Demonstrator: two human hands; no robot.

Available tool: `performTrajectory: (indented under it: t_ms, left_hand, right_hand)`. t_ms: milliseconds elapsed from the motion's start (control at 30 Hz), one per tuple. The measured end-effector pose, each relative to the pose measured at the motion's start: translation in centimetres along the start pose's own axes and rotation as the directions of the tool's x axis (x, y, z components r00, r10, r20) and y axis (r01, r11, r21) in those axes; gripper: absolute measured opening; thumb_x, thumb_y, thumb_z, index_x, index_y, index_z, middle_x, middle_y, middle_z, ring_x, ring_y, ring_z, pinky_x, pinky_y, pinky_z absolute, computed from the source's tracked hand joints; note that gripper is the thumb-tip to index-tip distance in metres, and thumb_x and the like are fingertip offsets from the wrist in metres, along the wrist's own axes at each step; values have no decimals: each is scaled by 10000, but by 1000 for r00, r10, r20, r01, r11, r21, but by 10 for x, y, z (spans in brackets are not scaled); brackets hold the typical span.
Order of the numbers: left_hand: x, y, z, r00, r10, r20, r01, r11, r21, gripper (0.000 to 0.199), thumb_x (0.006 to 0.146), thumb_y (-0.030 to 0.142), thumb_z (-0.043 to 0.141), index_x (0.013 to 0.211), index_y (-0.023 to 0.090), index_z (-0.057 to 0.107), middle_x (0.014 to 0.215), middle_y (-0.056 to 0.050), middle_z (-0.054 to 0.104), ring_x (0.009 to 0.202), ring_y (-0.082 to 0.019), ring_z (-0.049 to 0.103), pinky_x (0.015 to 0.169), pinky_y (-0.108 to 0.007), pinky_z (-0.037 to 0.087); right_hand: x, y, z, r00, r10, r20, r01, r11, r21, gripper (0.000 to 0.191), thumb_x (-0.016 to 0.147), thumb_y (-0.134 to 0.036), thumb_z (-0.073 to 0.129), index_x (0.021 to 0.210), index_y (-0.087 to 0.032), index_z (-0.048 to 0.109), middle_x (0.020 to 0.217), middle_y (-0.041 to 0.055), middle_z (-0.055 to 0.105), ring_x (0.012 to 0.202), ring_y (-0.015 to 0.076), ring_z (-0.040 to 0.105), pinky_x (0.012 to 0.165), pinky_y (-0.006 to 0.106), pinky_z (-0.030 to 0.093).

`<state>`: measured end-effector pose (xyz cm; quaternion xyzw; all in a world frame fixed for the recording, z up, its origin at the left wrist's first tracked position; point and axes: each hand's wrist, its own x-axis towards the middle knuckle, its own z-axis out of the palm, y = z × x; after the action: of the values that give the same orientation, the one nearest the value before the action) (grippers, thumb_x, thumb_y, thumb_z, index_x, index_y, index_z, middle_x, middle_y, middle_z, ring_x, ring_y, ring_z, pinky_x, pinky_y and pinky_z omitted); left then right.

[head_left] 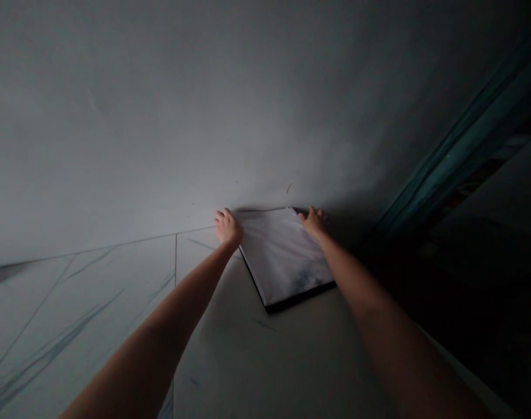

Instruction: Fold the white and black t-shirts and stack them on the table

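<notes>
A pale folded cloth with a greyish patch near its front lies flat against the foot of the wall. A black layer shows beneath its front and left edges. At the cloth's far left corner is my left hand, its fingers bent over the edge. My right hand grips the far right side, thumb on top, with the other fingers partly hidden beyond the edge. Both forearms reach forward over the surface.
White marble-look tiles with grey veins and dark joints stretch to the left. A plain grey wall rises behind. To the right, a teal frame slants beside a very dark area. A small brown mark shows on the wall.
</notes>
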<state>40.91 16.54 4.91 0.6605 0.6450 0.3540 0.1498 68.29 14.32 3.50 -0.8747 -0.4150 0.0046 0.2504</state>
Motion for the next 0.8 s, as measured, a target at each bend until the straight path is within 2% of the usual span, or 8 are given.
performTrajectory:
  t_ms: [67,133,233,467,567,667,733,800]
  left_hand:
    - [-21,6,1,980,199,-22,-195,972,128,464,885,221,546,1336,118,509,1461,-217,465,1355,-348,431,1091,-459,364]
    - [-41,7,8,928,361,95,-373,909,188,527,913,348,544,1391,134,493,1540,-188,399,1445,-343,315,1178,-477,251]
    - [-60,3,19,864,381,328,-461,860,217,625,954,492,453,1472,142,438,1600,-179,319,1498,-336,225,1214,-508,151]
    - [-94,-8,6,853,272,445,-403,885,232,704,971,572,351,1556,183,319,1636,-188,208,1519,-368,128,1193,-563,171]
    - [-126,-12,-9,845,275,459,-397,897,193,702,953,571,406,1548,202,346,1641,-187,192,1510,-414,119,1190,-591,163]
    - [-152,-10,-21,868,249,429,-325,939,111,724,902,488,554,1513,132,402,1631,-229,189,1495,-424,184,1196,-544,215]
    - [-155,-5,-28,908,170,384,-188,982,9,750,842,354,647,1491,67,404,1590,-268,273,1476,-388,269,1185,-472,285]
    - [-144,1,-34,935,26,353,3,997,-81,718,801,237,666,1446,25,430,1487,-290,433,1410,-352,407,1129,-406,379]
  right_hand:
    - [-18,-8,2,985,-131,113,140,987,-78,557,985,-514,404,1475,-253,452,1560,176,330,1419,385,319,1108,626,278]
    - [-33,-14,4,952,-207,225,237,965,-113,565,987,-585,351,1468,-311,465,1610,133,263,1454,386,256,1108,674,232]
    - [-53,-18,5,927,-219,303,280,944,-173,603,983,-626,319,1509,-343,398,1652,96,180,1488,374,188,1124,694,165]
    - [-97,-11,-6,929,-221,296,289,934,-209,651,969,-624,368,1527,-288,385,1629,127,256,1486,338,228,1163,599,173]
    - [-124,-6,-12,929,-238,283,309,920,-242,662,967,-609,385,1534,-268,375,1630,135,253,1482,334,249,1169,581,184]
    - [-157,-3,-17,930,-261,261,329,906,-266,639,980,-575,371,1526,-242,396,1616,159,282,1473,350,275,1153,599,218]
    - [-182,-1,-21,898,-334,288,406,880,-247,603,991,-544,361,1520,-258,403,1615,148,292,1479,344,268,1148,631,209]
    - [-205,2,-27,812,-465,351,548,815,-188,586,987,-521,385,1526,-290,381,1628,117,266,1495,323,239,1150,661,171]
